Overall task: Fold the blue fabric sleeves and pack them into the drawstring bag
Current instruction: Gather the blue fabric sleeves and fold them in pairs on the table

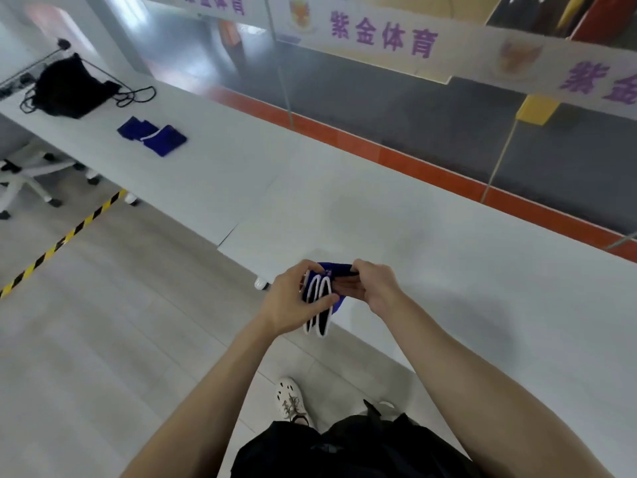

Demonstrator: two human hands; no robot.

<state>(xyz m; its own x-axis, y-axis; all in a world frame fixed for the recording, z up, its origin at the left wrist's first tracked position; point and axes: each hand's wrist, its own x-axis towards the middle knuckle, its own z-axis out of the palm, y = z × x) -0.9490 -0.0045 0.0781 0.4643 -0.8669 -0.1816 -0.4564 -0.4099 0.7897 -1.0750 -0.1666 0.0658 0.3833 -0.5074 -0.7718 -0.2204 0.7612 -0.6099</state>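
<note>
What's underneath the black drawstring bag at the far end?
The black drawstring bag lies on the long white table, cords trailing beside it. Anything beneath it is covered; the folded blue fabric sleeves lie apart.

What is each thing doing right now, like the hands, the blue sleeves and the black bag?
Left hand: gripping the held sleeve.
Right hand: gripping the held sleeve.
Held sleeve: bunched between both hands, off the table, white-edged ends hanging down.
Folded sleeves: lying on the table, apart from the bag.
Bag: slumped on the table, cords loose; whether its mouth is open is unclear.
</note>
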